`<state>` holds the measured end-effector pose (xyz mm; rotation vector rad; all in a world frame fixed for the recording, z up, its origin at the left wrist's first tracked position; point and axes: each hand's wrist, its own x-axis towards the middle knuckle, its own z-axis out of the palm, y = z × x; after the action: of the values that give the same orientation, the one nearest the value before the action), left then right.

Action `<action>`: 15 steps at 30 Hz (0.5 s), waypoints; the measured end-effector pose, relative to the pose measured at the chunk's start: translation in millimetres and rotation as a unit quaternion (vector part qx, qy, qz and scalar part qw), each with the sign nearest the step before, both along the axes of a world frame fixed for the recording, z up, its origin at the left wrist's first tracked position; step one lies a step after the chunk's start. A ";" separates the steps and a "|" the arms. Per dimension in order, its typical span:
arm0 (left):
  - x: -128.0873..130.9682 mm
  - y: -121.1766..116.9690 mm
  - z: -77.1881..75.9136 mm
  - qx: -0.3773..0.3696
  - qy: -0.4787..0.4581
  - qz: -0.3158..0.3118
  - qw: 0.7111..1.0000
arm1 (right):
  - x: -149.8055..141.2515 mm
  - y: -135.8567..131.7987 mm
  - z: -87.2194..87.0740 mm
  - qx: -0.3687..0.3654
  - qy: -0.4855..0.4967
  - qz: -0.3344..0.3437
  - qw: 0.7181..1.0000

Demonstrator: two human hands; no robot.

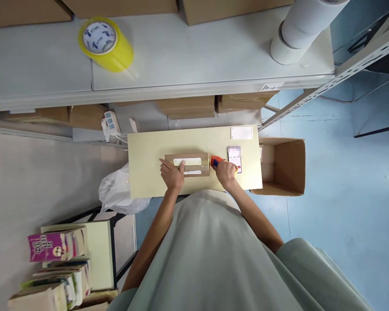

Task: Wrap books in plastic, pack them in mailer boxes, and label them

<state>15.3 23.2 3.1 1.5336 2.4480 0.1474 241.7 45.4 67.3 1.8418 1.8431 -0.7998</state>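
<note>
A small brown cardboard box (188,164) with white labels on top lies on a pale yellow table (149,177). My left hand (171,173) rests on the box's left end, fingers bent over it. My right hand (226,172) is closed around a red and blue tape dispenser (215,161) held against the box's right end. A phone (234,158) with a lit screen lies on the table just right of that hand. A white card (241,132) sits at the table's far right corner.
An open empty cardboard carton (283,166) stands on the blue floor right of the table. A yellow tape roll (104,42) and a large white roll (303,28) sit on the grey shelf ahead. A white plastic bag (116,190) hangs left; stacked packages (56,263) at lower left.
</note>
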 end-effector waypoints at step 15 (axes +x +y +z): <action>-69.8 10.6 22.6 -0.049 -0.202 0.004 0.978 | -26.4 -5.8 -14.8 0.165 0.216 -0.375 0.886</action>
<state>-54.6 33.8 25.7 1.3036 2.1078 0.3044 215.3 39.6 52.5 2.8654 1.5291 -1.2986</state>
